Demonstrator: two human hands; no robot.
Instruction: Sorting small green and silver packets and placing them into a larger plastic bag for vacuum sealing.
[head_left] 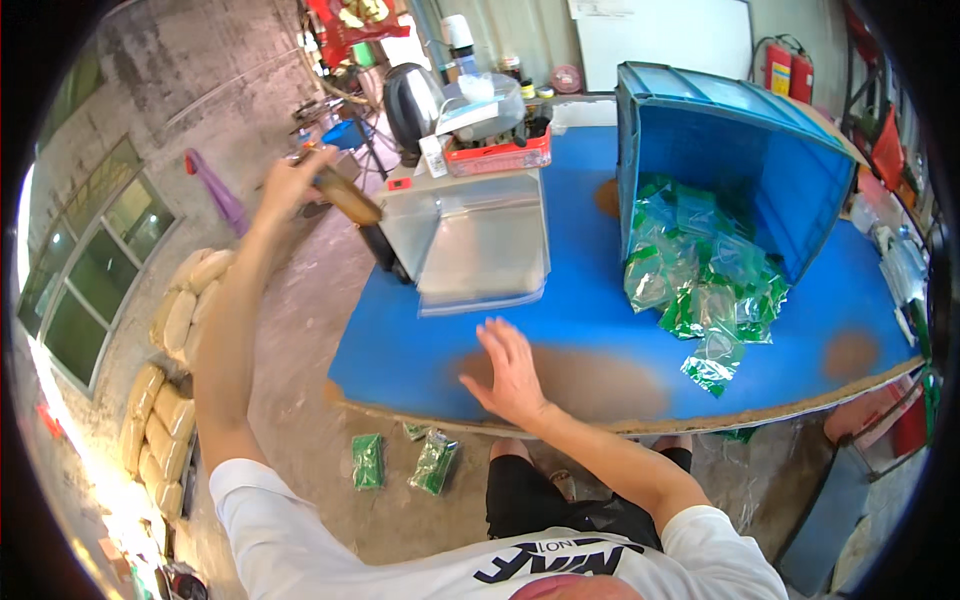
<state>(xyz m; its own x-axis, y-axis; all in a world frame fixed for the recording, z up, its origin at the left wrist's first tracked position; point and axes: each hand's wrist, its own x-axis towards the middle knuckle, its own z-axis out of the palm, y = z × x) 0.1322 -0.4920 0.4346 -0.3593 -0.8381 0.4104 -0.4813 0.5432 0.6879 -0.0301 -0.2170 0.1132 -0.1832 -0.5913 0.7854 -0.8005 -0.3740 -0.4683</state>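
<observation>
My left hand (290,182) is raised out to the left of the blue table (585,290) and grips a brown stick-like tool (345,195) that points toward the table's left end. My right hand (510,372) rests flat and open on a worn brown patch near the table's front edge. Just beyond it lies a stack of clear plastic bags (480,250). A blue crate (720,160) lies tipped on its side at the right, and several green-filled packets (700,285) spill from it onto the table.
A kettle (412,102) and a red tray of bottles (497,150) stand at the table's far end. Two green packets (400,462) lie on the concrete floor below the front edge. Stacked sacks (170,380) line the left wall. Fire extinguishers (790,65) stand at the back right.
</observation>
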